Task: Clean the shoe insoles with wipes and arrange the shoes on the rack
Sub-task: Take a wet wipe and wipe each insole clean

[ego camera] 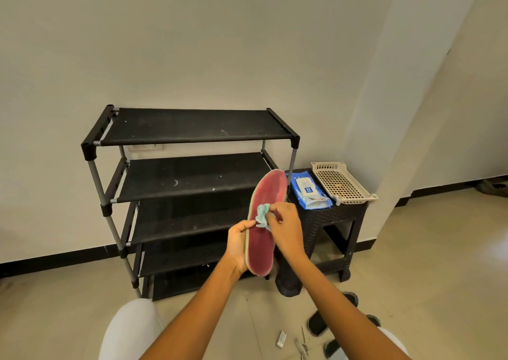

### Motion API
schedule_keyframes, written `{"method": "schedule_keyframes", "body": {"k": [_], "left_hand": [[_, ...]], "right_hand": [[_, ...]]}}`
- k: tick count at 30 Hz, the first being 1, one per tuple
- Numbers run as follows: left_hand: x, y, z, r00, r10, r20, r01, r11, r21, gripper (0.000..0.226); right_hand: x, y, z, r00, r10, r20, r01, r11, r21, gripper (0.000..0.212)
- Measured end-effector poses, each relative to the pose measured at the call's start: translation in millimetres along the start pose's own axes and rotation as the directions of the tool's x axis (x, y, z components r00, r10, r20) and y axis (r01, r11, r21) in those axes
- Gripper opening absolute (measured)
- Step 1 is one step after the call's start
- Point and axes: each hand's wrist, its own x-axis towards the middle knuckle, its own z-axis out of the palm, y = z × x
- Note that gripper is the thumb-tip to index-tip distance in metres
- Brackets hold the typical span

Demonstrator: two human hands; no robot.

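A red insole [265, 245] with a pale edge stands nearly upright in front of me. My left hand [238, 245] grips it along its left edge near the heel. My right hand [287, 229] pinches a crumpled pale green wipe [262, 215] against the insole's red face near its middle. Behind it stands the black shoe rack [192, 183] with several bare fabric shelves. A blue pack of wipes [309, 193] lies on a dark stool [330, 222] to the right. Dark shoes [319, 322] sit on the floor at lower right, partly hidden by my right arm.
A cream perforated plastic tray [342, 183] rests on the stool beside the wipes. A black shoe [287, 280] stands on the floor under my hands. A small white object [281, 339] and a cord lie on the tiles. The white wall runs behind the rack; my knees show at the bottom.
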Motion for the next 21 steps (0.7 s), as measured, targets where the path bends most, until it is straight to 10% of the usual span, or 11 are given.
{"method": "schedule_keyframes", "body": {"k": [6,11,21], "left_hand": [[3,15,2,0.991,0.092,0.094,-0.084,0.993,-0.082,0.045],[-1,0,3,1.0,0.003,-0.025,-0.002,0.999,0.038,0.031],[7,-7,-22,0.992,-0.126,-0.005,0.123,0.979,-0.164,0.056]], "right_hand": [[-20,7,3,0.978,-0.125,0.168,0.154,0.974,-0.168,0.01],[9,-2,-7,0.988,-0.141,-0.057,0.106,0.909,-0.403,0.018],[-38,14,-8,0.86,-0.337,0.384,0.456,0.845,-0.279,0.025]]}}
